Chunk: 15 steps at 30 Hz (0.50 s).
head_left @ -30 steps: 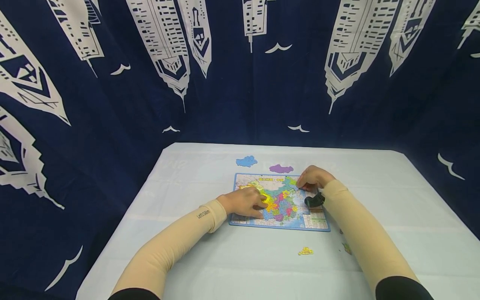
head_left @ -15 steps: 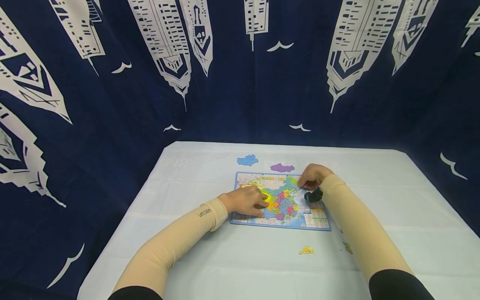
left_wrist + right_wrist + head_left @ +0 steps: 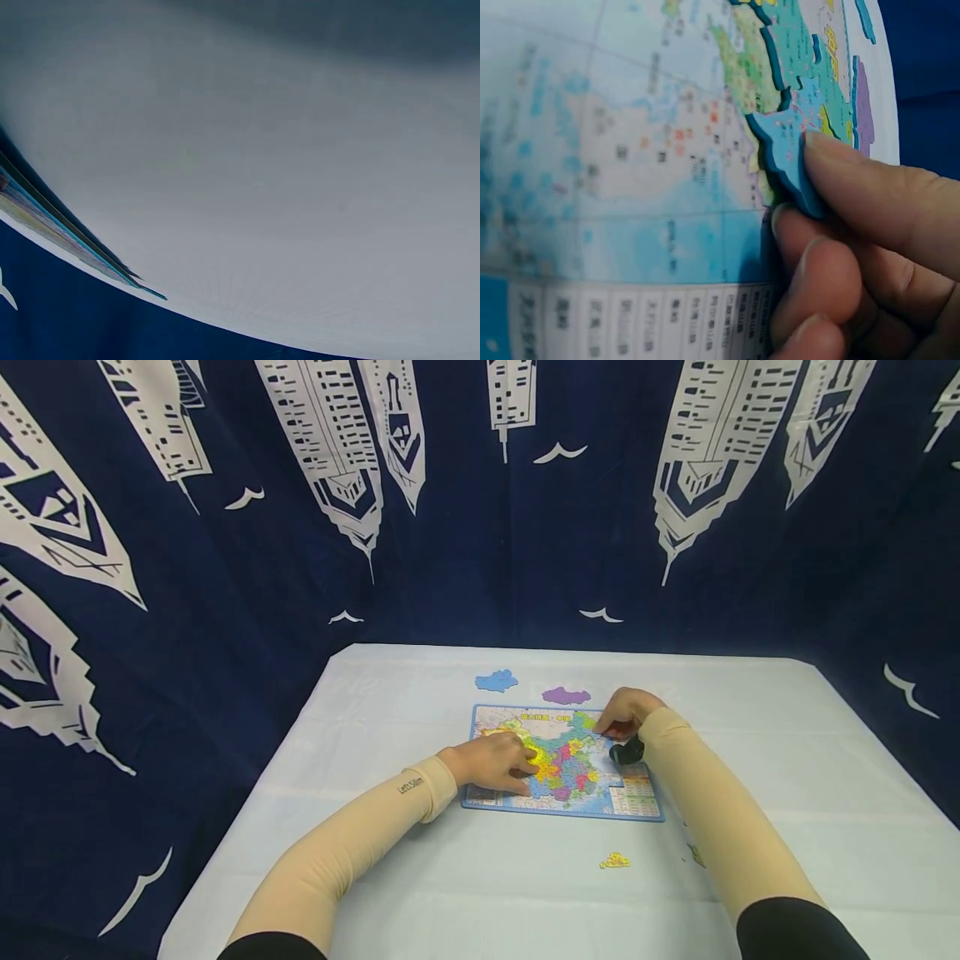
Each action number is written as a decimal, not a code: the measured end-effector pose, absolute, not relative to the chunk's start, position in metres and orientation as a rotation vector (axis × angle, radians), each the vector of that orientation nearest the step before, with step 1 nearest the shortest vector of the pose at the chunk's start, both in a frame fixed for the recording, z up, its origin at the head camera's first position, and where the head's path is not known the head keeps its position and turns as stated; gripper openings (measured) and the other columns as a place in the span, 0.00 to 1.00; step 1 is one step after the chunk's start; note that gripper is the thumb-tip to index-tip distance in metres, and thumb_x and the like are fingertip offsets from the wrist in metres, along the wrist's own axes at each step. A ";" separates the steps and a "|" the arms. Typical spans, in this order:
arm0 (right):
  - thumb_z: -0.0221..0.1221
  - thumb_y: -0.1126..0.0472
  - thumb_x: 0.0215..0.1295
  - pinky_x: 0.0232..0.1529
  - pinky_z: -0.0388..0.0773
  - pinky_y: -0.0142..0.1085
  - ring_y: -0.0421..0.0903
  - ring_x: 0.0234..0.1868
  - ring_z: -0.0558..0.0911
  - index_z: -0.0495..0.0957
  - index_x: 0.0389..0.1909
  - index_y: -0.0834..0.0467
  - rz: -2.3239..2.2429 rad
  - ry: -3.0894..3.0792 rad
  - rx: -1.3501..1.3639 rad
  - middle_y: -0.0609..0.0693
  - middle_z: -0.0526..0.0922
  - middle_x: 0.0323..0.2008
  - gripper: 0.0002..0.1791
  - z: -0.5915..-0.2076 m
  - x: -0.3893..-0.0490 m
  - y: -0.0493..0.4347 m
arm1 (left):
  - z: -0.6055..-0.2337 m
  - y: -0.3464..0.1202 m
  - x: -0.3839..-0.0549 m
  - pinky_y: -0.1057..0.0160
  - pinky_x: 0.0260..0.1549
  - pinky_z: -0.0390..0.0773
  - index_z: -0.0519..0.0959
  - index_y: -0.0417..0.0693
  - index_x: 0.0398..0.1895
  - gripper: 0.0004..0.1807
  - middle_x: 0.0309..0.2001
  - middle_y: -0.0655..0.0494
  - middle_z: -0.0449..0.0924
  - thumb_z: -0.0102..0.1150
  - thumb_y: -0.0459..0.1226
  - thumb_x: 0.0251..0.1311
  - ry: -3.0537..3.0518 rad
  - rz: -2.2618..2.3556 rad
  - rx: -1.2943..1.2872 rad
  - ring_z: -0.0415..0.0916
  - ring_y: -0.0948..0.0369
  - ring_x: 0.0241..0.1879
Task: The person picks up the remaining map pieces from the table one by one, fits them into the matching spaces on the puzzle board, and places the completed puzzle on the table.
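Note:
A map puzzle board [image 3: 637, 810] with a blue rim lies on the white table. My left hand [image 3: 487, 764] rests on its left part, fingers reaching over the map. That hand is out of sight in the left wrist view, where only the board's edge [image 3: 82, 244] shows. Over the board's upper right, my right hand [image 3: 628, 714] pinches a blue puzzle piece [image 3: 786, 142] between thumb and fingers. The piece sits tilted beside a green map area [image 3: 751, 64]; whether it is seated cannot be told.
Behind the board lie a light-blue puzzle piece [image 3: 496, 681] and a purple one [image 3: 566, 696]. A yellow piece [image 3: 615, 860] is in front of it. Near the right forearm is a greenish piece [image 3: 697, 855], partly hidden. A dark blue patterned cloth [image 3: 465, 568] hangs behind the table.
The right wrist and forearm have shifted very slightly, while the right hand stays at the board's upper right. My left hand has kept its place.

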State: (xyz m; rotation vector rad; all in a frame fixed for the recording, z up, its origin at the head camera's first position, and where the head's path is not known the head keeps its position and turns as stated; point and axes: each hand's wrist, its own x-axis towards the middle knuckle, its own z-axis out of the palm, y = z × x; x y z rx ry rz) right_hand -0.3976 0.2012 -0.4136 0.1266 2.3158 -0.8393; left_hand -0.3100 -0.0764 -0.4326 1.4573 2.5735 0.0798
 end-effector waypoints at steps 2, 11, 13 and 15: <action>0.67 0.60 0.64 0.27 0.76 0.27 0.35 0.19 0.72 0.79 0.25 0.59 -0.835 2.325 0.125 0.44 0.74 0.15 0.11 -0.414 -0.397 0.201 | -0.433 -0.076 -0.310 0.62 0.66 0.70 0.81 0.49 0.60 0.25 0.66 0.46 0.76 0.63 0.52 0.65 2.574 0.085 1.457 0.76 0.66 0.29; 0.68 0.57 0.63 0.27 0.72 0.27 0.36 0.20 0.72 0.80 0.25 0.58 -0.760 2.382 0.133 0.44 0.75 0.16 0.12 -0.410 -0.395 0.197 | -0.433 -0.076 -0.310 0.61 0.68 0.69 0.81 0.49 0.60 0.25 0.66 0.46 0.75 0.63 0.51 0.65 2.580 0.074 1.448 0.82 0.62 0.41; 0.68 0.57 0.63 0.27 0.72 0.27 0.36 0.20 0.72 0.80 0.24 0.58 -0.736 2.393 0.114 0.44 0.75 0.16 0.12 -0.409 -0.395 0.196 | -0.433 -0.076 -0.310 0.61 0.68 0.69 0.81 0.50 0.60 0.24 0.66 0.46 0.76 0.63 0.51 0.65 2.587 0.065 1.452 0.82 0.60 0.48; 0.68 0.58 0.63 0.27 0.72 0.28 0.37 0.20 0.72 0.80 0.23 0.58 -0.722 2.400 0.101 0.44 0.75 0.16 0.12 -0.409 -0.396 0.195 | -0.433 -0.076 -0.310 0.61 0.68 0.69 0.81 0.50 0.60 0.24 0.65 0.46 0.76 0.63 0.52 0.65 2.593 0.057 1.454 0.81 0.59 0.55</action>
